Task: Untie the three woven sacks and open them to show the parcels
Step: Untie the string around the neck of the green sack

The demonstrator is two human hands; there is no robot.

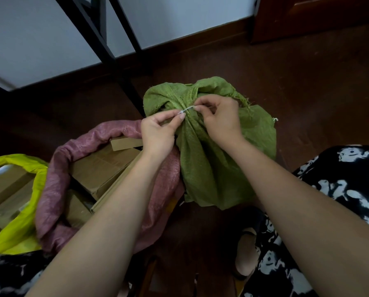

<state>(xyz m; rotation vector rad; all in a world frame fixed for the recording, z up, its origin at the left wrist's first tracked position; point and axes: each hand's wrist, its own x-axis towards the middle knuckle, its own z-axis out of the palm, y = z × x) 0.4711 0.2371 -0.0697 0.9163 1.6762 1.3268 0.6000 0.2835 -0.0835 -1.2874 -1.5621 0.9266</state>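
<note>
Dark wood floor, three sacks – yellow and pink open, green tied; left hand and right hand pinch its tie.

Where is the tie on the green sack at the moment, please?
In the head view, just above centre, the pale tie circles the green sack's gathered neck, pinched between the left hand and the right hand.
</note>
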